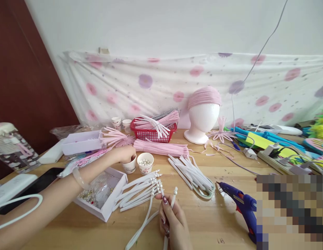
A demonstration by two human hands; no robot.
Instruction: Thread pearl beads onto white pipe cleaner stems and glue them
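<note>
My left hand (127, 153) dips into a paper cup (129, 168), its fingertips hidden behind the rim. Beside that cup stands another paper cup (146, 166) with pearl beads (144, 162) inside. Near the front of the table, my right hand (174, 224) is closed on white pipe cleaners; one pipe cleaner (173, 200) sticks up from it with pearls at its tip. A bunch of white pipe cleaners (134, 194) with pearl-tipped ends lies just left of my right hand. Plain white pipe cleaners (194, 175) rest farther right.
A white box (106, 211) of beads and a plastic bag sits under my left forearm. At right lies a blue glue gun (239, 201). Behind are pink pipe cleaners (161, 148), a red basket (153, 134), a foam head (203, 121) and a power strip (274, 162) with cables.
</note>
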